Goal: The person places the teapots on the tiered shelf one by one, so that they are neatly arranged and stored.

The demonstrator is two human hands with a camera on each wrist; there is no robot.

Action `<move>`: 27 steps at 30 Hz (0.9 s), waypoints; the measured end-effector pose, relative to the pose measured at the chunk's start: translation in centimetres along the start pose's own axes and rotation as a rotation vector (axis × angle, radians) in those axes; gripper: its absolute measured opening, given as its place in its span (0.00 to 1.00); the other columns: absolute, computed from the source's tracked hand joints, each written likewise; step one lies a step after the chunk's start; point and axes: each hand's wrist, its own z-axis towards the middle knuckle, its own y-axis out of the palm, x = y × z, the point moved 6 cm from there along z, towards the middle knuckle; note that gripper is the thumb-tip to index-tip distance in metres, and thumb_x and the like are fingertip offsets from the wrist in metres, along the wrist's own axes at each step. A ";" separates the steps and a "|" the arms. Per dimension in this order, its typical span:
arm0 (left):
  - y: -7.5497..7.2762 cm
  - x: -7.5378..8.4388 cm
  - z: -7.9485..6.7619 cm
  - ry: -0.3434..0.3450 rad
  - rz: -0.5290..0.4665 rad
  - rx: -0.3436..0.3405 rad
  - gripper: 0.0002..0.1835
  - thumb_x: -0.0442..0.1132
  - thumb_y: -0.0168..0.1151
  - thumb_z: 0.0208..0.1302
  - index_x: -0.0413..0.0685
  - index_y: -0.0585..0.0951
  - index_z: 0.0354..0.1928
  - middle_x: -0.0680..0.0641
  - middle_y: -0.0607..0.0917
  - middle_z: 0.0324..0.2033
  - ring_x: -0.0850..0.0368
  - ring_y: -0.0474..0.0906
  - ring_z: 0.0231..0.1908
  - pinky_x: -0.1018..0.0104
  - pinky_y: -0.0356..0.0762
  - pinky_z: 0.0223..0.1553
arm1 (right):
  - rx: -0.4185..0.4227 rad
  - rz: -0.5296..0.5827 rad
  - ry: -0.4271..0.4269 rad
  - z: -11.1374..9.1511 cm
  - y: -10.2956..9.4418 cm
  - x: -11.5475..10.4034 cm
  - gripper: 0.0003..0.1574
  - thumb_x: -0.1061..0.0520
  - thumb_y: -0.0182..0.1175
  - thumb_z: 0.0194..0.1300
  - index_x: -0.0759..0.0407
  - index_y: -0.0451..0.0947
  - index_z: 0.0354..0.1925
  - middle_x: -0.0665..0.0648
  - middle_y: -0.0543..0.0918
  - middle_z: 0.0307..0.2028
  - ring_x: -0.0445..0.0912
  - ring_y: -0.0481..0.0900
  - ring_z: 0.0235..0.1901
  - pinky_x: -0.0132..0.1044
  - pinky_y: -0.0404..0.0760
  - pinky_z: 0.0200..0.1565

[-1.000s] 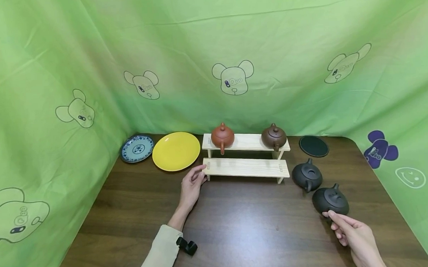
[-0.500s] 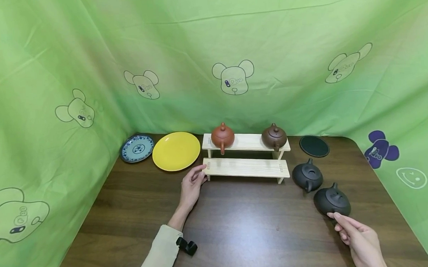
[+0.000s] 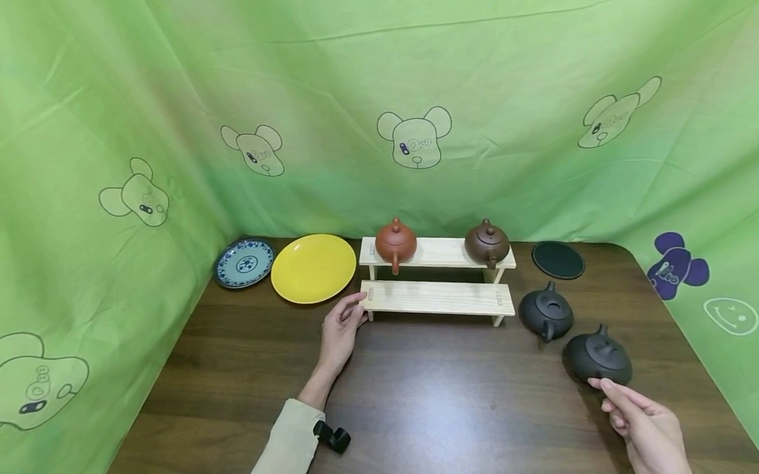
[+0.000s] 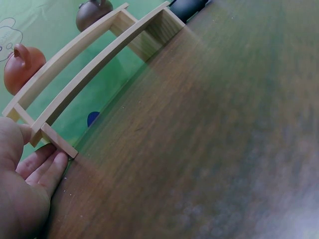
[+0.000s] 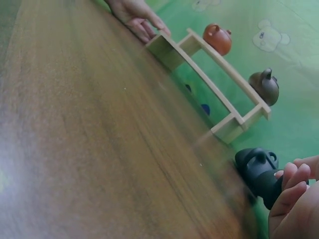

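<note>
My left hand (image 3: 340, 334) holds the left end of a two-tier wooden stand (image 3: 438, 298), thumb at the lower board's end and fingers by its leg in the left wrist view. At the right, my right hand (image 3: 649, 423) pinches a black teapot (image 3: 597, 357) by its handle, mostly hidden behind the fingers. Whether that teapot touches the table I cannot tell. Just behind it sits another black teapot (image 3: 545, 313), beside the stand. On the upper tier stand a reddish clay teapot (image 3: 395, 242) at left and a dark brown teapot (image 3: 487, 243) at right.
A yellow plate (image 3: 314, 268) and a blue patterned plate (image 3: 244, 264) lie left of the stand. Behind the black teapots is a dark round coaster-like disc (image 3: 557, 260). Green cloth (image 3: 324, 78) walls off the back and sides of the brown wooden table (image 3: 423, 396).
My right hand and the black teapot it pinches have shifted a little to the right, away from the other black teapot. The left hand stays at the stand.
</note>
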 end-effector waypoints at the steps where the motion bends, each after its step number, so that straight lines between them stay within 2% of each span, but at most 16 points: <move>1: 0.0 0.0 0.0 -0.001 -0.001 0.001 0.16 0.26 0.60 0.83 0.28 0.82 0.66 0.28 0.85 0.64 0.46 0.86 0.61 0.58 0.90 0.63 | 0.000 0.006 -0.007 -0.1 0.0 -0.1 0.20 0.67 0.59 0.84 0.55 0.97 0.43 0.43 0.95 0.39 0.34 0.78 0.26 0.21 0.73 0.21; 9: 0.1 0.1 0.0 0.002 -0.002 0.002 0.16 0.26 0.59 0.83 0.28 0.82 0.66 0.28 0.85 0.64 0.48 0.86 0.61 0.60 0.90 0.63 | 0.025 0.009 -0.040 -0.9 0.3 -1.4 0.19 0.69 0.60 0.83 0.58 0.97 0.44 0.46 0.95 0.39 0.35 0.78 0.23 0.23 0.73 0.19; 15: 0.0 0.0 0.0 -0.003 -0.003 0.004 0.16 0.26 0.59 0.83 0.28 0.82 0.66 0.28 0.85 0.64 0.49 0.86 0.61 0.61 0.90 0.63 | 0.011 -0.007 -0.067 -1.5 1.0 -2.3 0.17 0.69 0.60 0.82 0.61 0.96 0.45 0.47 0.95 0.39 0.35 0.77 0.22 0.25 0.71 0.17; 18: 0.0 0.0 0.0 -0.002 -0.004 0.005 0.16 0.26 0.59 0.83 0.29 0.82 0.66 0.28 0.85 0.64 0.48 0.86 0.61 0.60 0.90 0.63 | -0.009 0.003 -0.092 -1.7 1.4 -2.7 0.18 0.71 0.59 0.82 0.62 0.96 0.46 0.49 0.95 0.39 0.35 0.76 0.22 0.32 0.60 0.16; 22: 0.0 0.0 0.0 0.002 -0.003 0.006 0.16 0.26 0.59 0.83 0.28 0.82 0.66 0.28 0.85 0.64 0.45 0.86 0.61 0.60 0.90 0.63 | -0.041 0.018 -0.118 -1.8 2.0 -2.9 0.20 0.73 0.57 0.82 0.63 0.95 0.46 0.51 0.95 0.39 0.35 0.75 0.22 0.42 0.47 0.23; 27: 0.0 0.1 0.0 0.003 0.004 0.003 0.16 0.26 0.59 0.83 0.29 0.83 0.66 0.27 0.85 0.64 0.39 0.85 0.62 0.60 0.91 0.62 | -0.060 0.011 -0.111 -2.0 2.7 -2.9 0.21 0.74 0.56 0.82 0.62 0.96 0.47 0.51 0.95 0.39 0.35 0.75 0.22 0.43 0.45 0.25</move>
